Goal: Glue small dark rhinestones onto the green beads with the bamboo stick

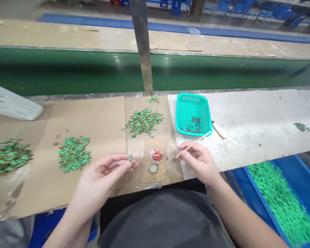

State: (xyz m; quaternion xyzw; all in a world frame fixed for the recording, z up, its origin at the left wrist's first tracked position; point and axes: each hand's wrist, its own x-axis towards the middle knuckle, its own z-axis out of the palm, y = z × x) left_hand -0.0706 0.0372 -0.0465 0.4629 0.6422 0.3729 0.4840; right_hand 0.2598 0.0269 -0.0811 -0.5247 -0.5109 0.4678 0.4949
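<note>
Between thumb and fingertips, my left hand point(111, 172) pinches a small green piece point(129, 159). My right hand point(197, 160) grips a thin wooden stick point(196, 141), its lower tip slanting down toward the cardboard. Between both hands lies a small cardboard square point(147, 165). On it sit a round container with red contents point(157, 155) and, just nearer to me, a small round dish with a pale middle and beaded rim point(153, 168). Beyond my left hand is a pile of small green and gold pieces point(144, 121).
A turquoise basket point(179, 117) holds several small dark pieces. Beside it lies a pale-handled tool point(219, 130). More green and gold piles point(74, 154) lie to the left. A metal post point(144, 51) rises before a green belt point(93, 72). Lower right, a blue bin point(303, 179) contains green pieces.
</note>
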